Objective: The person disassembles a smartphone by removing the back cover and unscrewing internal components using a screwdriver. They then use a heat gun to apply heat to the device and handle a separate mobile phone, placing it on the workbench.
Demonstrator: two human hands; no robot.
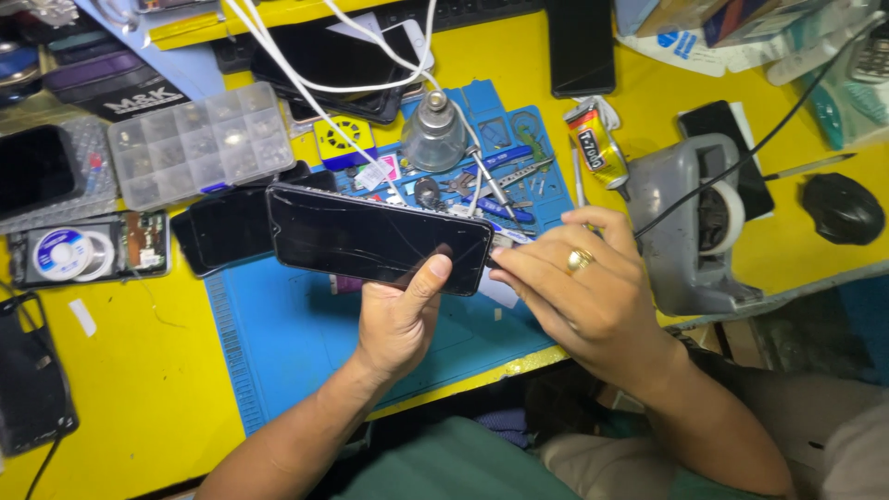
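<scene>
Your left hand [400, 310] is clamped on a black phone [375, 239], thumb pressed on the dark, cracked screen near its lower edge and the fingers hidden under it. The phone is held flat and lengthwise above the blue work mat [296, 343], which lies on the yellow desk [139, 370].

Your right hand [579, 278], with a gold ring [579, 261] on one finger, is at the phone's right end; its fingertips are pinched together on that edge, closed on the phone's corner. Whether they hold a small tool there, you cannot tell.

Just behind the phone, on the mat, lie tweezers and screwdrivers [500, 185] beside a small metal-topped bottle [433, 130], with white cables [306, 93] running across it. To the left of the phone sit a second dark phone [227, 227], a clear compartment box [199, 143] of small parts, and a spool of wire [63, 255]. To the right stand a tube of glue [597, 148], a grey tape dispenser [690, 222] and, farther off, a black mouse [843, 208].
</scene>
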